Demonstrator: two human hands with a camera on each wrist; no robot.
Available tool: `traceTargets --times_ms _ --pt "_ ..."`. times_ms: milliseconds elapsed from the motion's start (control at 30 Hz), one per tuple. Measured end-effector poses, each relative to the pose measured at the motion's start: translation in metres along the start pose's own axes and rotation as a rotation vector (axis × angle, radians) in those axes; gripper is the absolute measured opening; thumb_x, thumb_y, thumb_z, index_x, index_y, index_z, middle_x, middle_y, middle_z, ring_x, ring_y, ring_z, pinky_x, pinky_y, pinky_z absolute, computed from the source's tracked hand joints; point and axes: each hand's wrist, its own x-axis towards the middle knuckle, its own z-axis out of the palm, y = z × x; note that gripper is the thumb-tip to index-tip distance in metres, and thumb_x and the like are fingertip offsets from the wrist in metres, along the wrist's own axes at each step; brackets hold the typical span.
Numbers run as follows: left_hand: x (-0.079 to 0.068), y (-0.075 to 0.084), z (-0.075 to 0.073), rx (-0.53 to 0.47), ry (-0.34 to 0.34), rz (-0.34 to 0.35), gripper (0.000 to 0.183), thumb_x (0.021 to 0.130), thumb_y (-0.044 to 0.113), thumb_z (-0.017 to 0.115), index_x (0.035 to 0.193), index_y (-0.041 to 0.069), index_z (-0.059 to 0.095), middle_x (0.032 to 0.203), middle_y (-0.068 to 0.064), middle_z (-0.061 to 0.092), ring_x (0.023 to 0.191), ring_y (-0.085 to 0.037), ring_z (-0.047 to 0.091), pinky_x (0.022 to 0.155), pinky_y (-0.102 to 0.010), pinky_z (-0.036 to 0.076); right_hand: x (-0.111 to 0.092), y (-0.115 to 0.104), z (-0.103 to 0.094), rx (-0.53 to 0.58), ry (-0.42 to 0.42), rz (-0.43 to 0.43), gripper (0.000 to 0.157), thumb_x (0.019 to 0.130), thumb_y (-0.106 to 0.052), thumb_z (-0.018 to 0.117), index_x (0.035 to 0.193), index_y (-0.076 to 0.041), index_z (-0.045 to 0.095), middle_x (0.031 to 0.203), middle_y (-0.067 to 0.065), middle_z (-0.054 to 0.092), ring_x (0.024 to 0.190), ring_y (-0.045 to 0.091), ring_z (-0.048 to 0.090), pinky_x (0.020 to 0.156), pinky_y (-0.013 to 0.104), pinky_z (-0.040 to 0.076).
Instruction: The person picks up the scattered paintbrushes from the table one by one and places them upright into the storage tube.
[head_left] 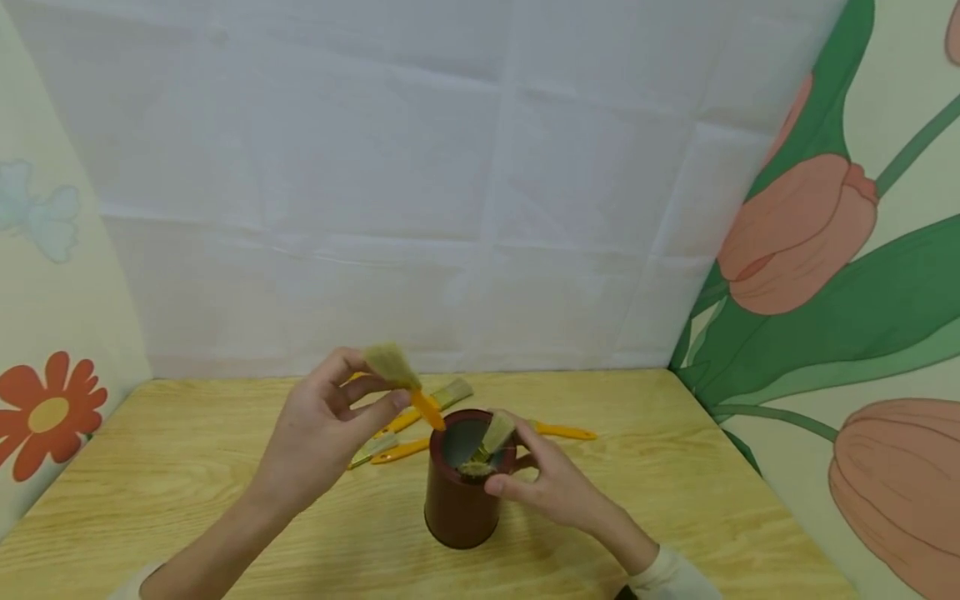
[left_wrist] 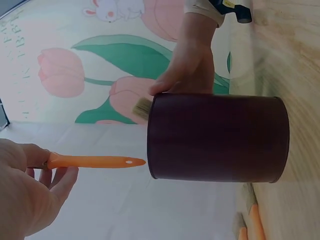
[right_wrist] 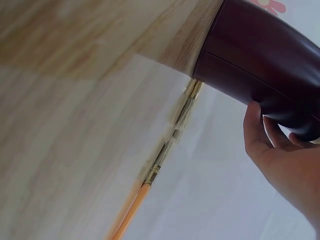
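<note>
My left hand (head_left: 322,425) pinches a paintbrush (head_left: 429,410) near its ferrule, the pale bristles pointing up. In the left wrist view the brush's orange handle (left_wrist: 100,161) points at the can's open end. A dark reddish-brown can (head_left: 461,512) stands upright on the table, with the handle tip just above its rim. My right hand (head_left: 558,483) holds the can by its right side near the top, thumb in front and fingers behind. Inside the can are paintbrushes with bristles up, one bristle head (head_left: 498,432) leaning at the right rim; their handles are hidden.
Several more orange-handled paintbrushes lie on the wood-grain table (head_left: 195,483) behind the can, one brush (head_left: 401,451) to its left and another brush (head_left: 566,431) to its right. A white sheet (head_left: 337,183) hangs at the back. Flower-patterned walls (head_left: 900,350) flank the table.
</note>
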Motion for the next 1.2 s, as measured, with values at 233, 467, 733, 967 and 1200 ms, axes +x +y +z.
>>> traceTargets --times_ms 233,467,733,967,1200 --pt "-0.003 -0.008 0.009 -0.062 -0.049 -0.047 0.030 0.092 0.000 0.075 0.119 0.001 0.059 0.127 -0.018 0.052 0.115 -0.032 0.063 0.089 -0.043 0.055 0.001 -0.001 -0.001 0.006 -0.001 -0.006 0.072 0.099 -0.045 0.067 0.160 -0.029 0.031 0.139 -0.007 0.054 0.117 0.017 0.057 0.095 0.041 0.051" --pt "-0.006 -0.024 0.016 -0.075 -0.083 -0.129 0.031 0.092 0.004 0.077 0.117 0.002 0.058 0.128 -0.017 0.054 0.118 -0.030 0.063 0.089 -0.042 0.056 0.001 -0.001 0.000 0.012 -0.002 -0.008 0.072 0.099 -0.043 0.068 0.160 -0.030 0.031 0.140 -0.007 0.054 0.118 0.018 0.056 0.095 0.041 0.052" --pt "-0.006 -0.043 0.020 0.177 -0.093 -0.100 0.021 0.093 0.018 0.078 0.108 0.013 0.065 0.110 -0.005 0.067 0.104 -0.018 0.067 0.091 -0.042 0.055 0.002 -0.001 0.001 0.031 -0.002 -0.014 0.069 0.101 -0.042 0.066 0.160 -0.031 0.032 0.141 -0.007 0.054 0.113 0.018 0.060 0.090 0.045 0.053" --pt "-0.006 -0.057 0.019 0.354 -0.077 -0.123 0.020 0.093 0.027 0.079 0.104 0.021 0.065 0.102 0.005 0.068 0.098 -0.011 0.065 0.090 -0.049 0.052 0.001 0.000 0.001 0.039 -0.004 -0.015 0.069 0.101 -0.041 0.065 0.160 -0.030 0.032 0.141 -0.006 0.054 0.115 0.018 0.060 0.090 0.045 0.053" --pt "-0.004 -0.070 0.019 0.377 -0.093 -0.138 0.019 0.093 0.023 0.079 0.106 0.021 0.065 0.101 0.008 0.069 0.100 -0.013 0.064 0.089 -0.049 0.052 0.001 -0.001 0.001 0.037 -0.006 -0.018 0.067 0.101 -0.042 0.065 0.159 -0.034 0.031 0.143 -0.004 0.053 0.119 0.018 0.058 0.092 0.045 0.052"
